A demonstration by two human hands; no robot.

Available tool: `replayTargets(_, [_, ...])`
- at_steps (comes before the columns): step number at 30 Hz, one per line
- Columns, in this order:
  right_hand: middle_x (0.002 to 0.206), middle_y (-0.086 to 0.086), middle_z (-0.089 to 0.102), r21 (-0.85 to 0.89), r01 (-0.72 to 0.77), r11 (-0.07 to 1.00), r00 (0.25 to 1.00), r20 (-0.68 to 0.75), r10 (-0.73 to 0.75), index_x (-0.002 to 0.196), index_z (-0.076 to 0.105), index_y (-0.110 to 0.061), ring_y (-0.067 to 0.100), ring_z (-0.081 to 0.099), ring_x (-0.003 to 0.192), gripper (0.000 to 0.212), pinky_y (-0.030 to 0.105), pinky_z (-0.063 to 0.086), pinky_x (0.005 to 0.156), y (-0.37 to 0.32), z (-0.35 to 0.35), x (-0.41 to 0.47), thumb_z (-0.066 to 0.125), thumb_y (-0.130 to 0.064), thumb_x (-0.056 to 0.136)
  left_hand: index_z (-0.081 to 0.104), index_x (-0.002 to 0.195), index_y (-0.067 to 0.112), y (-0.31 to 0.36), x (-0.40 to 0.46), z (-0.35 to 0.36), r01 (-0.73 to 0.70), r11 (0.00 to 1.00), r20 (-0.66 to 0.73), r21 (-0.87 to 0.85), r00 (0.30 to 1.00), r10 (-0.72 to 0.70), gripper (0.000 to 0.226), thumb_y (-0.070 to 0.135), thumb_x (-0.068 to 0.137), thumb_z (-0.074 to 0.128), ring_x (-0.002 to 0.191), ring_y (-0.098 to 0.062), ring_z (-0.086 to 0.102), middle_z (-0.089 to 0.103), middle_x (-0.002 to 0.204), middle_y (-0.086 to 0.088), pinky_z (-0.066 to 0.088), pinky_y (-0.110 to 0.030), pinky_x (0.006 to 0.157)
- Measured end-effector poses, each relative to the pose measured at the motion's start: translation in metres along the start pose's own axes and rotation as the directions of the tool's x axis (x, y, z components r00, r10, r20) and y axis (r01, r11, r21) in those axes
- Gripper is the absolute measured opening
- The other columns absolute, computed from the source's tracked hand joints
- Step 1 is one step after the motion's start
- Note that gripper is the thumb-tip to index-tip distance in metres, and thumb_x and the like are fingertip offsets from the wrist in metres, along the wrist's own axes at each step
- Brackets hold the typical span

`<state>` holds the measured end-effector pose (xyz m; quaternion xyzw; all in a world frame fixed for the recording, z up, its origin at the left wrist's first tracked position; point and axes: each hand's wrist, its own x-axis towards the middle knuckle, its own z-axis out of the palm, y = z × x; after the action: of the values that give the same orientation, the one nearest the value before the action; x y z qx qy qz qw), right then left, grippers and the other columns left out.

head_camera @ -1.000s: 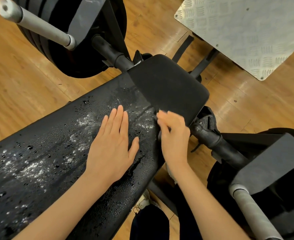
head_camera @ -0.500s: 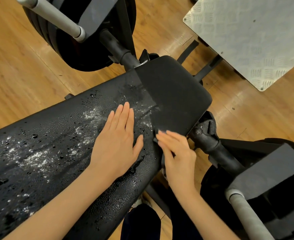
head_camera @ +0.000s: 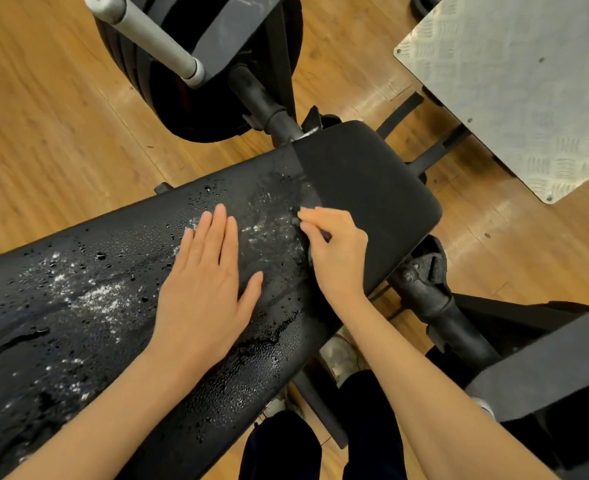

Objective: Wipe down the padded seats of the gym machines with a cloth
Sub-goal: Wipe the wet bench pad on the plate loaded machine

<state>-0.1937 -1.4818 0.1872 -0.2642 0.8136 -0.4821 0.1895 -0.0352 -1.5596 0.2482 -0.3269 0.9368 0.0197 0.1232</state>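
Two hands work on the long padded seat [head_camera: 88, 306], its black surface beaded with droplets and white foam. Left hand [head_camera: 204, 296] lies flat on the wet padding, fingers straight; right hand [head_camera: 334, 251] pinches the edge of a black cloth [head_camera: 365, 188] — it drapes over the seat's far end.

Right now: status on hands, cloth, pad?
Left hand flat on wet padded seat. Right hand pinching black cloth edge. Droplets and white flecks across pad. Nothing blocking.
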Motion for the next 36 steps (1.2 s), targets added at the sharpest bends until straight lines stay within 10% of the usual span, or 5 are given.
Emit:
replayTargets(18, [0.11,-0.012,0.068,0.048,0.149,0.988,0.932,0.326,-0.157,0.108,0.076,-0.023,-0.002,0.061,0.108,0.025,0.016,0.048,0.092,0.025,-0.05,-0.025,0.072,-0.01,0.088,0.018,0.157,0.003,0.004,-0.003,-0.004,0.06,0.997,0.065,0.047,0.996,-0.063,0.076,0.055,0.101,0.018,0.154,-0.024,0.011,0.012,0.167,-0.011,0.009,-0.039,0.124])
replayTargets(22, [0.113,0.006,0.066,0.019,0.03,0.999,0.992,0.124,-0.033,0.107,0.077,-0.02,-0.016,0.056,0.089,0.019,0.014,0.048,0.086,0.028,-0.01,0.055,0.068,-0.012,0.092,0.018,0.157,0.004,0.004,-0.002,-0.004,0.06,0.996,0.063,0.059,0.996,-0.064,0.076,0.056,0.102,0.019,0.154,-0.023,0.011,0.012,0.167,-0.011,0.011,-0.04,0.123])
replayTargets(30, [0.119,0.012,0.07,-0.058,0.326,0.943,0.903,0.315,-0.293,0.111,0.073,-0.006,0.025,0.061,0.12,0.024,0.036,0.042,0.108,0.039,-0.038,0.01,0.058,-0.001,0.093,0.018,0.157,0.003,0.004,-0.002,-0.004,0.057,0.996,0.088,0.067,0.994,-0.063,0.076,0.055,0.102,0.021,0.154,-0.024,0.011,0.012,0.167,-0.012,0.012,-0.041,0.123])
replayTargets(33, [0.114,0.02,0.069,-0.122,0.042,0.992,0.995,0.098,-0.03,0.107,0.073,-0.007,0.034,0.058,0.121,0.022,0.046,0.045,0.105,0.042,-0.006,0.074,0.057,0.001,0.094,0.018,0.157,0.004,0.004,-0.002,-0.003,0.062,0.995,0.077,0.073,0.995,-0.067,0.076,0.055,0.101,0.021,0.154,-0.024,0.011,0.012,0.167,-0.012,0.011,-0.04,0.123])
replayTargets(36, [0.113,0.009,0.071,-0.091,0.009,0.996,0.997,0.082,-0.002,0.108,0.072,-0.009,0.024,0.055,0.128,0.024,0.026,0.033,0.111,0.022,0.001,0.03,0.055,0.003,0.095,0.018,0.157,0.003,0.004,0.0,-0.004,0.064,0.996,0.085,0.067,0.994,-0.07,0.076,0.055,0.101,0.022,0.154,-0.024,0.012,0.013,0.166,-0.012,0.011,-0.04,0.123])
